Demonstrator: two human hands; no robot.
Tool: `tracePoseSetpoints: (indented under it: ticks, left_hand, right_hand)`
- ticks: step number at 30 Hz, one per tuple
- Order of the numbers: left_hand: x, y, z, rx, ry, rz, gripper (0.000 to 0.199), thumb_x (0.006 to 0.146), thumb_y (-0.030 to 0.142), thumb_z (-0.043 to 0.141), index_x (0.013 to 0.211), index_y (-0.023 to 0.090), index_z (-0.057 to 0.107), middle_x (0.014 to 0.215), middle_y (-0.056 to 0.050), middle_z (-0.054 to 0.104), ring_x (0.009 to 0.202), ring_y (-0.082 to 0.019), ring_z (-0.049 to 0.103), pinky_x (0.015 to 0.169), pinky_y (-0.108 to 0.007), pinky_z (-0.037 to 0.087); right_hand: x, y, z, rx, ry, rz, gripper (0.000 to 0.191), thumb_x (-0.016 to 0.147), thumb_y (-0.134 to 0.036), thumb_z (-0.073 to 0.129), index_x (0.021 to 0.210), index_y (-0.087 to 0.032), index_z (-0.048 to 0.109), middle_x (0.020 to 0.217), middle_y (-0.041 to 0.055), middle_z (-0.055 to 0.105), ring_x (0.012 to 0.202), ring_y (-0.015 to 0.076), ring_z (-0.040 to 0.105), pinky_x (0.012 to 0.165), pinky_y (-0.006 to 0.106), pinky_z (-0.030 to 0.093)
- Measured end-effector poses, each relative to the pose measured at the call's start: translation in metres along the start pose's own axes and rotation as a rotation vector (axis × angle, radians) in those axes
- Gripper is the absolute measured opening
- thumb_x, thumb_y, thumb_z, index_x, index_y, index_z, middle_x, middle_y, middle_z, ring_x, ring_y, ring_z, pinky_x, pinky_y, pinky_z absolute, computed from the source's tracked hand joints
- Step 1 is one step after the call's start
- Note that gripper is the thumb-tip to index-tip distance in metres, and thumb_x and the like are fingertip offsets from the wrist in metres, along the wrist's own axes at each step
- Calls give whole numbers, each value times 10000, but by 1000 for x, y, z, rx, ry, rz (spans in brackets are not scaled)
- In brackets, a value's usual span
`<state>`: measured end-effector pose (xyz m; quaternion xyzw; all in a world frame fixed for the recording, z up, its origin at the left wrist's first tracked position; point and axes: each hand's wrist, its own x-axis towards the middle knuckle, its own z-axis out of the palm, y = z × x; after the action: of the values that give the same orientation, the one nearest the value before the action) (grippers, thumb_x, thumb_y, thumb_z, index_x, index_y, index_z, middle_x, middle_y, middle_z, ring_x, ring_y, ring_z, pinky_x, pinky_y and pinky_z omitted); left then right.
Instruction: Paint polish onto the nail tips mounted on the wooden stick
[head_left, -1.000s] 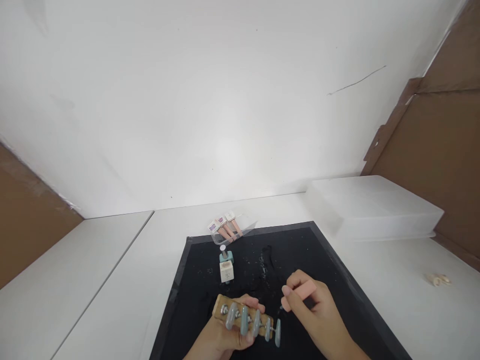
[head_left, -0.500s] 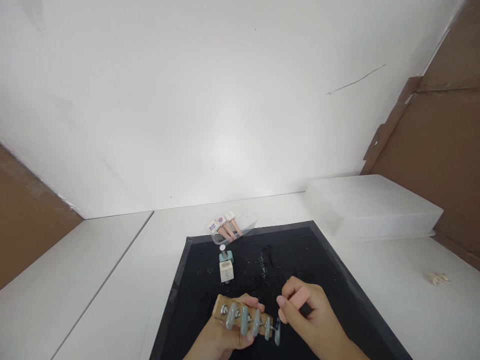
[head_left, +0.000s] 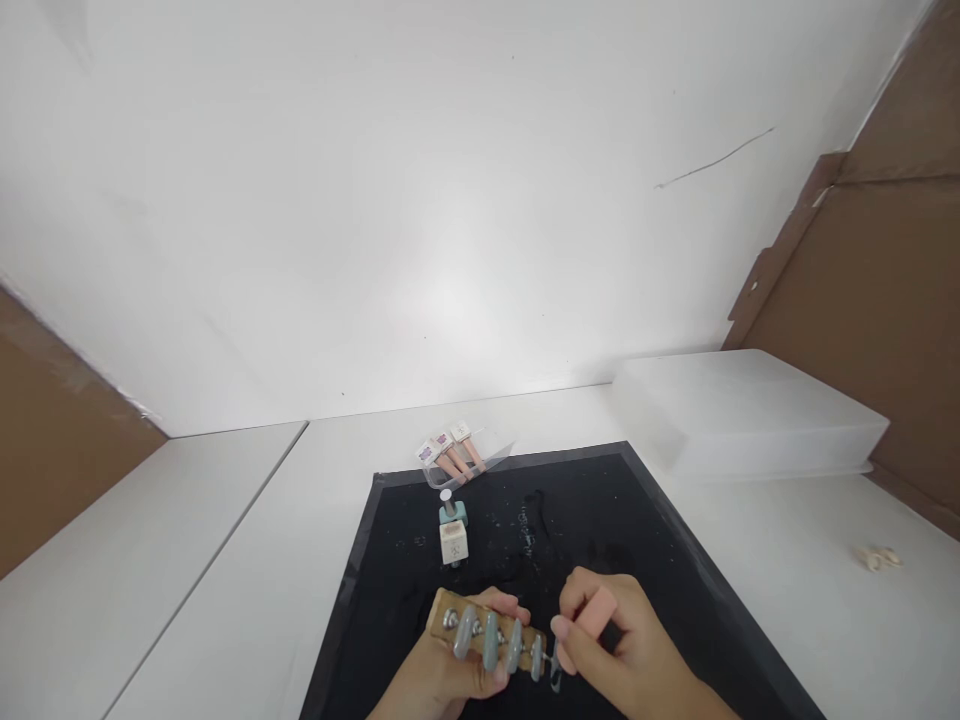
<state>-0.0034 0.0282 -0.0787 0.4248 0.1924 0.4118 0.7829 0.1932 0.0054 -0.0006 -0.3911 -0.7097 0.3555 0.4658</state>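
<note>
My left hand is wrapped round a wooden block, which carries a row of several glossy grey-green nail tips on metal mounts. In my right hand a pink handle is pinched between thumb and fingers, just right of the block. My right fingertips are over the rightmost nail tip and partly cover it. The working end of the pink handle is too small to make out. Beyond my left hand, a teal bottle and a white cube-shaped piece rest on the black mat.
A clear tray with pink-handled items having white ends sits at the mat's back edge. A translucent white box stands at the right. Small cream-coloured pieces lie on the white table at far right.
My right hand has moved slightly down and toward the rightmost nail tip, covering more of it. The block in my left hand has barely moved.
</note>
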Motion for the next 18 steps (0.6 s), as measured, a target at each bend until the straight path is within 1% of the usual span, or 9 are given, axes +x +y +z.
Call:
tracePoseSetpoints:
  ticks: [2,4,5,7,9,11,14,16,18]
  left_hand:
    - [-1,0,1,0,-7,10,405,564,113,783,921,286,703,920,-1,708,592,-84,637,682,-241,507]
    - [-3,1,2,3,-12,11,397,578,133,780,931,299,702,938,0,707,579,-69,628,666,-224,502]
    - [-3,1,2,8,-15,7,393,580,136,779,933,293,703,934,-6,708,568,-67,623,656,-222,500]
    - [-5,1,0,23,-16,-5,393,573,127,781,932,269,707,917,-24,709,549,-73,617,636,-230,496]
    - [-6,-2,-3,39,-2,-10,411,567,118,781,946,257,701,928,-37,704,545,-80,611,634,-243,491]
    - [-7,-6,-9,51,29,-5,439,572,132,778,979,267,684,982,-41,688,574,-95,619,629,-252,484]
    - [-6,-11,-16,65,54,-12,423,551,159,791,951,251,689,957,-47,684,574,-123,627,576,-257,472]
    - [-6,-12,-17,73,53,-30,420,547,172,795,949,235,692,941,-56,688,545,-117,616,565,-261,469]
    - [-6,-12,-17,81,48,-46,413,554,173,792,952,224,693,923,-60,695,533,-110,609,557,-252,465]
  right_hand:
    - [1,1,1,-15,64,16,335,812,-183,515,494,-198,411,496,-21,517,411,102,493,407,217,361]
    - [2,1,1,-35,159,19,375,822,-191,510,458,-190,422,516,-8,533,423,101,499,408,216,361]
    - [3,0,1,-43,198,13,385,825,-192,508,448,-187,434,519,-6,534,428,102,502,408,215,362]
    - [4,-2,0,-51,226,2,391,827,-184,504,439,-183,455,513,-7,532,428,100,503,403,211,361]
    - [4,-4,-1,-40,187,-29,391,822,-169,502,435,-182,447,505,-9,535,420,97,499,404,208,362]
    - [2,-5,-2,-22,111,-49,362,813,-163,503,458,-187,439,493,-14,533,411,96,494,409,210,366]
    - [-2,-3,-2,-19,-1,-24,266,792,-172,522,534,-196,460,460,-33,503,400,104,481,408,215,365]
    - [-3,0,-1,-30,-16,6,249,789,-178,527,547,-196,470,454,-37,495,392,104,471,399,215,359]
    - [-2,2,0,-41,43,9,300,805,-184,515,510,-193,459,480,-24,516,399,100,476,400,213,362]
